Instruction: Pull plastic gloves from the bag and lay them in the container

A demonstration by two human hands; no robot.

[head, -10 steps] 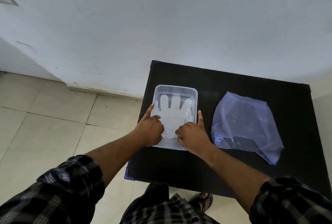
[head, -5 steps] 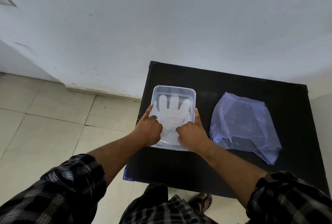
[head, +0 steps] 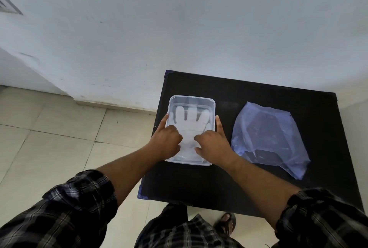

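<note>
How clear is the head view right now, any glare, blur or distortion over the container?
Head view: soft, even light, no hard glare; the glove reads clearly through the clear container. Wide-angle bending bows the table edges. Both hands sharp, without motion blur.

You have a translucent plastic glove (head: 189, 126) lying flat, fingers spread, inside the clear rectangular container (head: 191, 100). The crumpled bluish bag (head: 268, 140) lies just right of that container.

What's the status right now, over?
Left hand and right hand pressing plastic glove flat in container. Bag lies beside. Nothing obstructing.
</note>
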